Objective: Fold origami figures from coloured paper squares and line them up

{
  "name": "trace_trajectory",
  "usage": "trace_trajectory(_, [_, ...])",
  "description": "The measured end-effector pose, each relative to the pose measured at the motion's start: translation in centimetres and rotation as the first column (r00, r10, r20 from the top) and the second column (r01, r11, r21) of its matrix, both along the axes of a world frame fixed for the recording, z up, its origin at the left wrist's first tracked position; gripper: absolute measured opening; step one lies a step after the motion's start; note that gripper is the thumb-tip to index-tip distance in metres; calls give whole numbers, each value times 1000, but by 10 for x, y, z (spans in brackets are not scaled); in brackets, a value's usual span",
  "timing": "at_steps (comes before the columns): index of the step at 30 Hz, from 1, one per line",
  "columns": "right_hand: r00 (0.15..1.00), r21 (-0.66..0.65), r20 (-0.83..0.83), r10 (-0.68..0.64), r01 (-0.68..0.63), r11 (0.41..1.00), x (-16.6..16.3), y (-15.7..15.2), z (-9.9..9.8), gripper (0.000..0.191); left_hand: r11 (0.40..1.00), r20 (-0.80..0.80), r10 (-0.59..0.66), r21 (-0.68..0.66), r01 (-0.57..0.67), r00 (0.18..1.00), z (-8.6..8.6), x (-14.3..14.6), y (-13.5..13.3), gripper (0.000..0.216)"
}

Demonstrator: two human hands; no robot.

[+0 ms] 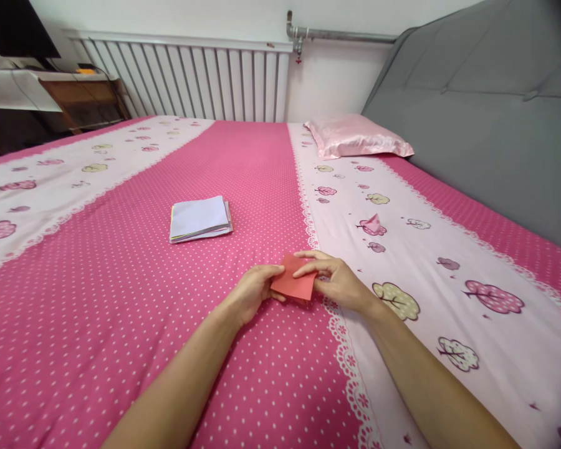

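A small folded red paper (293,284) is held just above the pink dotted bed sheet (121,299). My left hand (251,290) pinches its left edge with fingers closed. My right hand (337,279) grips its right side, the fingers curled over the top edge. Farther away and to the left, a stack of coloured paper sheets (199,219) with a pale lilac sheet on top lies flat on the sheet. A tiny folded pink paper shape (373,225) rests on the pale band to the right.
A pink satin pillow (355,135) lies at the bed's far end beside the grey padded headboard (486,118). A white radiator (191,78) lines the far wall. A wooden table (81,100) stands at the far left.
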State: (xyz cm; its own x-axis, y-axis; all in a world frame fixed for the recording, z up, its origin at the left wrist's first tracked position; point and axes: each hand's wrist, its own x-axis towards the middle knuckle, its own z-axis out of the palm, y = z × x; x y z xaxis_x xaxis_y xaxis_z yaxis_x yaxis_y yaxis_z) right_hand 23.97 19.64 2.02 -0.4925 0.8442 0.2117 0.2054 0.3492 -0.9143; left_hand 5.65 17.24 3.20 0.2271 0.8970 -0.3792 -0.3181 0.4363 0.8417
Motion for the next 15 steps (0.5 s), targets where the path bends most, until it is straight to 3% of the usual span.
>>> trace_trajectory(9, [992,62,-21,-128,129,990,-6,-2,2,11,982,11,-151,116,149,988,-3,-2,-2,26])
trace_trajectory(15, [978,42,-86,-190,194,980,-13,-8,1,15,911,-64,-285,292,291,956,-3,-3,-4,30])
